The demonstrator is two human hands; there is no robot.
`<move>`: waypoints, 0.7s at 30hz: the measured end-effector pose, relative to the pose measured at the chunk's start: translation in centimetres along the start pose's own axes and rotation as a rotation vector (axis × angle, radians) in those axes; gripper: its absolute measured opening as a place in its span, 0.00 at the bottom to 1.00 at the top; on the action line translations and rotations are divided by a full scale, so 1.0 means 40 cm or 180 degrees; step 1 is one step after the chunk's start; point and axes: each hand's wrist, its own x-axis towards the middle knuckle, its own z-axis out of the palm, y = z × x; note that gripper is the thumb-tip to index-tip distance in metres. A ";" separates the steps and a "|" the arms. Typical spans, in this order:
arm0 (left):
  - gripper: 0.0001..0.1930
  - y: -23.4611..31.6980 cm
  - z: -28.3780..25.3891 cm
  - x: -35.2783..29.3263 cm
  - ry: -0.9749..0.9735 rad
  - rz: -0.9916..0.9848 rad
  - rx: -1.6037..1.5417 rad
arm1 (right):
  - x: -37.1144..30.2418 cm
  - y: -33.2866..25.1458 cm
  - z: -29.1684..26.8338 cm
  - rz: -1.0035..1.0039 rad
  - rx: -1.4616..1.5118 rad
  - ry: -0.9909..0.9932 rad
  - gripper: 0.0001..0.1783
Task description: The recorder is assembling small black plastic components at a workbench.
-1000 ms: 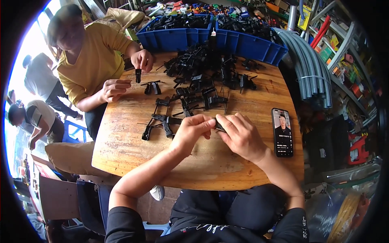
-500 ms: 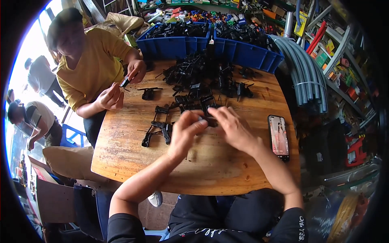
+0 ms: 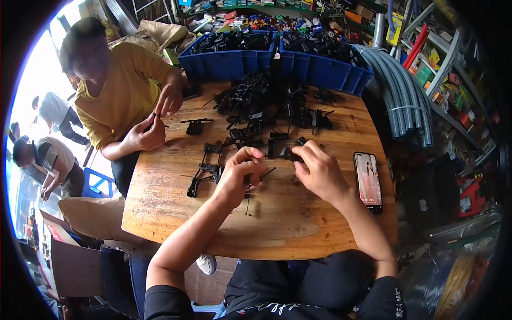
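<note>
My left hand [image 3: 234, 178] is closed, its fingers curled around a small black part with a thin rod [image 3: 269, 172] sticking out to the right. Most of that part is hidden in the palm. To its right, my right hand [image 3: 322, 173] pinches at the end of a black plastic part [image 3: 281, 151] lying on the table; the fingertips partly cover it. Left of my left hand lie several black bracket-like parts [image 3: 205, 168] in a loose row. Beyond both hands rises a tangled heap of similar black parts [image 3: 253, 96] with thin rods.
Two blue bins [image 3: 226, 64] full of black parts stand at the table's far edge. A lit phone [image 3: 368, 184] lies at the right. Across the left side, a person in a yellow top [image 3: 130, 69] handles a small piece. Grey hoses [image 3: 397, 98] hang beyond the right edge.
My hands have moved apart; the left has turned with the small black part in it, and the right has shifted right. The co-worker's hands have come together.
</note>
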 end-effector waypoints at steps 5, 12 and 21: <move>0.07 0.017 0.048 -0.026 0.0041 -0.0094 0.1137 | -0.006 -0.063 -0.038 -0.0773 -0.0084 0.0052 0.19; 0.09 0.028 0.064 -0.043 0.0226 0.0253 0.1110 | -0.003 -0.048 -0.032 0.1053 0.2652 0.0286 0.15; 0.12 -0.002 0.056 -0.052 0.0057 0.1332 0.1745 | -0.007 -0.076 -0.009 0.0477 0.2409 0.0104 0.06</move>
